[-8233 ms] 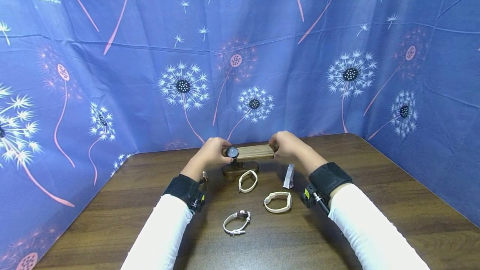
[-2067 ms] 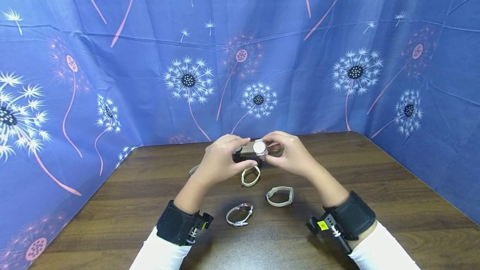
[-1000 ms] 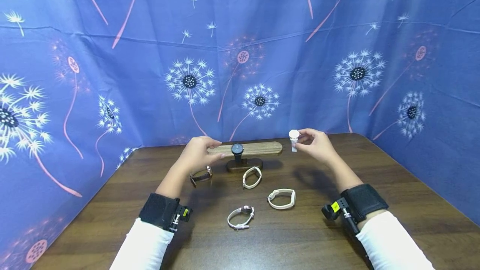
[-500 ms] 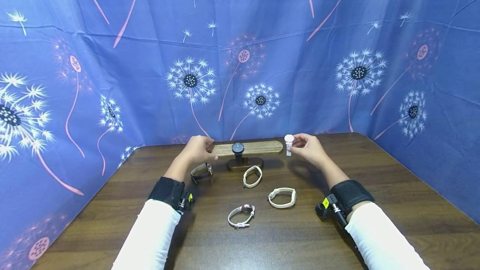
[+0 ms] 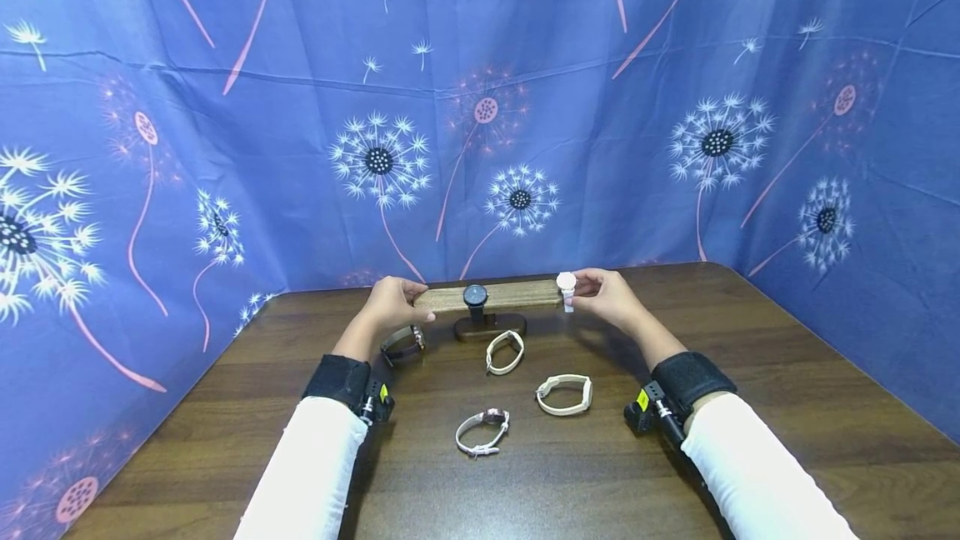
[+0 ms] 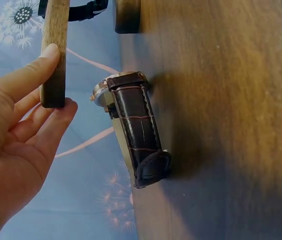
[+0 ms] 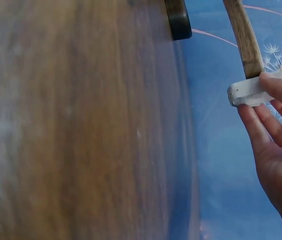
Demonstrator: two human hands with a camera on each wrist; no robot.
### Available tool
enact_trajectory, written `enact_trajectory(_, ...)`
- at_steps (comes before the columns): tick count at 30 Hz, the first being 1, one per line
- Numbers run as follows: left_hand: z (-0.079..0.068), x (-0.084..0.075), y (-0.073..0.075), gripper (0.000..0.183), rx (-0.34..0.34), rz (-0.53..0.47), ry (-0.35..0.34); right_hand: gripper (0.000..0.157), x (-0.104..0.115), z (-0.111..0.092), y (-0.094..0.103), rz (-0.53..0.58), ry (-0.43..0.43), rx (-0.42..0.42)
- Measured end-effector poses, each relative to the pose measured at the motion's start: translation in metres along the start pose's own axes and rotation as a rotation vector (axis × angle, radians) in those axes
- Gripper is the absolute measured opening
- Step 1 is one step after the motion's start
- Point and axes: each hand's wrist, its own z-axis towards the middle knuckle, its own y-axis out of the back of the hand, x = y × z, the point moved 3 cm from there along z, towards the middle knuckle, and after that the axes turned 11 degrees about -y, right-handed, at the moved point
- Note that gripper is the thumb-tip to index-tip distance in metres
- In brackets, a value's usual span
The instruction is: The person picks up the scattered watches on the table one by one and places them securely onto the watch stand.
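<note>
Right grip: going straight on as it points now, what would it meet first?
The white watch in the right grip would likely meet the wooden bar first: they overlap in view, though whether the watch is round the bar's end is unclear. Along the bar, next is the black watch.

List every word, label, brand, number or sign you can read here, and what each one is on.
None can be read.
Right wrist camera's yellow label: too small to read.
Left wrist camera's yellow label: too small to read.
Black watch: any dial markings are too small.
White watch: its dial looks washed out, nothing legible.
Blue curtain: dandelion print, no lettering visible.
</note>
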Motion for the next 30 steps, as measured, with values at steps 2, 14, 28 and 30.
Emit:
enact_trajectory(2, -0.0003, 0.0007, -0.0003, 0.054, -0.004, -0.009, 0.002, 0.044, -0.0008, 0.0003, -0.0006, 0.024, -0.006, 0.024)
enact_trajectory(14, -0.0002, 0.0002, -0.0011, 0.053, -0.021, -0.061, 0.048, 0.048, 0.0004, 0.0066, -0.0041, 0.013, -0.038, 0.066)
enact_trajectory(28, 0.0018, 0.0002, -0.0004, 0.053, -0.018, -0.047, 0.034, 0.053, 0.0032, 0.0052, 0.0002, 0.069, -0.099, 0.185)
enact_trajectory(30, 0.0021, -0.0004, 0.0, 0.053, -0.013, -0.012, 0.017, 0.051, 0.0013, 0.0046, 0.0019, 0.124, -0.108, 0.233)
